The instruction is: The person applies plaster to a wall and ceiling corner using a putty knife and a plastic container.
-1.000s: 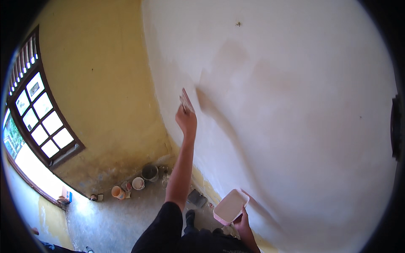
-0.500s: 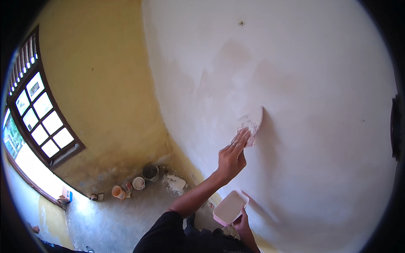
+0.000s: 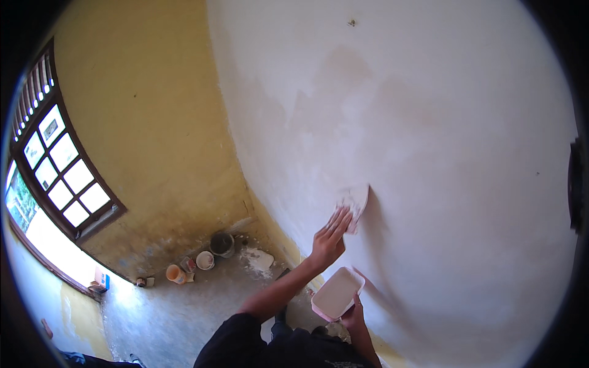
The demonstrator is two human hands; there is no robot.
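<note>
My left hand [image 3: 329,242] is closed on a flat, pale putty spreader [image 3: 358,197], its fingers stretched along the back of the blade. White smears coat the spreader and the fingertips. The blade's far edge lies against the white wall [image 3: 466,214] and casts a shadow to its right. Lower down, near my body, my right hand [image 3: 354,318] grips a pinkish-white rectangular tub [image 3: 323,313] by its right side, thumb at the rim. A smooth, pale surface shows inside the tub. Damp-looking darker patches [image 3: 343,67] mark the wall above the spreader.
A yellow wall [image 3: 153,122] meets the white one in a corner. Along its foot stand a dark bucket [image 3: 222,245], a white pot [image 3: 205,260] and an orange container [image 3: 176,274]. White spill [image 3: 257,260] lies on the floor. Another person's hand [image 3: 46,329] shows at lower left.
My left hand and the spreader have moved down and slightly left along the white wall. My right hand still holds the tub, which sits slightly higher in the picture.
</note>
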